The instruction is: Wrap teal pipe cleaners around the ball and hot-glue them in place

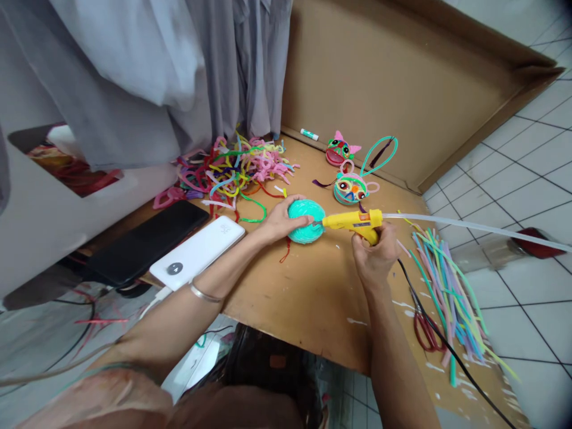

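Observation:
My left hand (285, 220) holds a round turquoise disc (308, 208) that looks coiled from fuzzy pipe cleaner, with the thumb laid across its face. A thin red cord (285, 252) hangs below it. My right hand (374, 253) is wrapped round the handle of a yellow hot glue gun (355, 220). The nozzle points left and meets the right side of the disc; whether it touches is hard to tell. A long clear glue stick (473, 225) sticks out of the gun's back end. Behind the gun rests a decorated animal-face piece (349, 189) with pink loops.
A tangle of coloured pipe cleaners (241, 161) lies at the back left, by a white power bank (196, 253) and a black phone (147, 241). At right are straight pipe cleaners (451, 292), red-handled scissors (426, 333) and a black cable (465, 366). Cardboard (379, 77) stands behind a second animal face (339, 151).

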Motion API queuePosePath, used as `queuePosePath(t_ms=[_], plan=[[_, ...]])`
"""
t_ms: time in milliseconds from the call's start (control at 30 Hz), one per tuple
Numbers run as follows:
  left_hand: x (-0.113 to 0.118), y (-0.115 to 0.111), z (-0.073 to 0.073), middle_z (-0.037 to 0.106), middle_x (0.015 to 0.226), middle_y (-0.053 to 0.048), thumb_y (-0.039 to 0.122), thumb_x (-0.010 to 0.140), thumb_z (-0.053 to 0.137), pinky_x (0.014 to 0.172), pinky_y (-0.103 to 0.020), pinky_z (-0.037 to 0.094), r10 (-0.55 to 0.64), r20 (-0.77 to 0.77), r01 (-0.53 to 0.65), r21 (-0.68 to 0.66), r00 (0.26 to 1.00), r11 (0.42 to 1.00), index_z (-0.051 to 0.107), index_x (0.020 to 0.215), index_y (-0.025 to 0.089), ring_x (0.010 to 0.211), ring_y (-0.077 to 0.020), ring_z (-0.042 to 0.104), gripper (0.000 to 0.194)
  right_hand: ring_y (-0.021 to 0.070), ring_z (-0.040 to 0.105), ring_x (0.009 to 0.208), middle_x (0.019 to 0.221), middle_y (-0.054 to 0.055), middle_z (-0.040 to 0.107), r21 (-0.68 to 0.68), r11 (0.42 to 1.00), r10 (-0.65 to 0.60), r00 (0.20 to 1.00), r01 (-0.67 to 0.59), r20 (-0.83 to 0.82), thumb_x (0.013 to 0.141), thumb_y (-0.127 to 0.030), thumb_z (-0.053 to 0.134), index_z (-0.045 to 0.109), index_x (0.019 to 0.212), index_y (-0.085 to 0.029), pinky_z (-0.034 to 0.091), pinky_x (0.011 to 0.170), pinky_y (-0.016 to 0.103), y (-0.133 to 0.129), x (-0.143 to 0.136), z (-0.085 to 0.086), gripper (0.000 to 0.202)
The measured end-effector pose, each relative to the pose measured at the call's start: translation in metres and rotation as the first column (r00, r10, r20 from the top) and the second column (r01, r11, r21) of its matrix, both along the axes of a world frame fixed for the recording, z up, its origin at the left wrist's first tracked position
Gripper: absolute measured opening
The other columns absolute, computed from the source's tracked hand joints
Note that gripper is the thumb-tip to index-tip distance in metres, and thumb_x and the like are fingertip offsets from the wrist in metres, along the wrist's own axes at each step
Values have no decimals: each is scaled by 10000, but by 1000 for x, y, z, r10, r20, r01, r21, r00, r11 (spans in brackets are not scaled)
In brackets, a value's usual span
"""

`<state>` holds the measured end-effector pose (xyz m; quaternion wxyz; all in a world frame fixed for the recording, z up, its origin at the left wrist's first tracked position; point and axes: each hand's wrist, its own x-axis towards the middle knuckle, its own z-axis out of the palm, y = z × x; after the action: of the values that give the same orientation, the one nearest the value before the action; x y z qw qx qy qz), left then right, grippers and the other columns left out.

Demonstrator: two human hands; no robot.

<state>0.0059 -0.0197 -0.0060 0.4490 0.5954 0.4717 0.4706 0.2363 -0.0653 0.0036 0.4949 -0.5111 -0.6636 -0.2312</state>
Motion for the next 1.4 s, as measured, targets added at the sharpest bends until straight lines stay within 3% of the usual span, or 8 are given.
queuePosePath(t_ms=[800, 1400], plan=[[0, 1, -1, 660, 1187, -91, 465, 628, 730, 978, -420, 533, -10, -5, 10, 20, 1000, 1000, 561, 1256, 171, 1086, -268, 632, 714, 205, 614, 689, 784, 12, 594, 37, 999, -34, 999, 33, 33, 744, -244, 557, 515, 946, -234, 496, 639, 324, 0, -1, 1, 206], [-1, -1, 0, 643, 1257, -105, 491, 650, 725, 1022, -419, 516, -43, -11, 43, 22, 999, 999, 535, 1314, 163, 1159, -281, 615, 765, 202, 572, 686, 780, 14, 570, 70, 997, 8, 996, -14, 84, 742, -191, 561, 507, 942, -224, 448, 627, 312, -3, -3, 3, 210]])
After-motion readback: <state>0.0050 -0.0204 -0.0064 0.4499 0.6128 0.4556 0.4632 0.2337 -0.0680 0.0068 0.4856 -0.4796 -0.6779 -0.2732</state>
